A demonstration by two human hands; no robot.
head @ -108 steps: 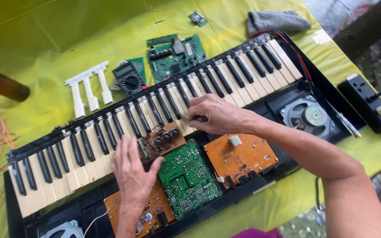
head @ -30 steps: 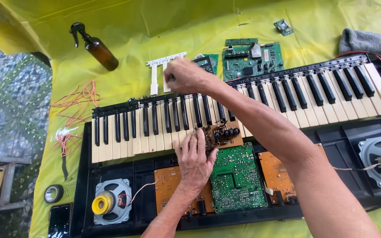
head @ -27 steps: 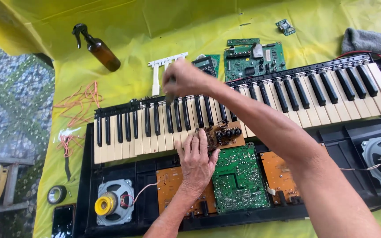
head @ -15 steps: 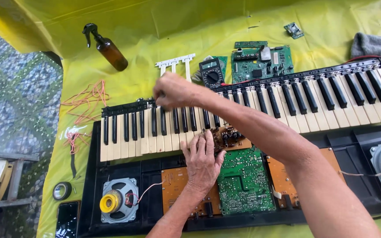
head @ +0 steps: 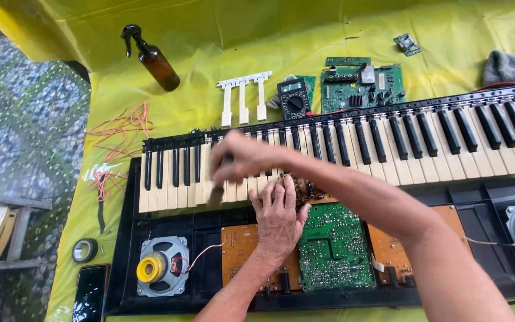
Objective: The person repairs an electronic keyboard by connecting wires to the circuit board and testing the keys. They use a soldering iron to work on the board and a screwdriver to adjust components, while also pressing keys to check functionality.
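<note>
An opened electronic keyboard (head: pixel 168 238) lies on a yellow sheet, its black and white keys (head: pixel 388 140) running across it. My right hand (head: pixel 248 158) hovers over the left-middle keys, blurred, shut on a small dark brush-like tool (head: pixel 217 192) whose tip touches the white keys. My left hand (head: pixel 278 214) rests flat with fingers apart at the keys' front edge, partly over a brown circuit board (head: pixel 239 247). A green circuit board (head: pixel 332 247) lies just right of it.
Behind the keyboard lie a strip of loose white keys (head: pixel 242 98), a multimeter (head: pixel 293 102), a green board (head: pixel 362 83) and a brown spray bottle (head: pixel 153 59). Red wires (head: pixel 120 128), a tape roll (head: pixel 84 250) and a phone (head: pixel 90 292) lie at left. Speakers (head: pixel 162 274) sit inside the case.
My right hand has moved left along the keys and down toward their front edge with the tool. My left hand has stayed in place.
</note>
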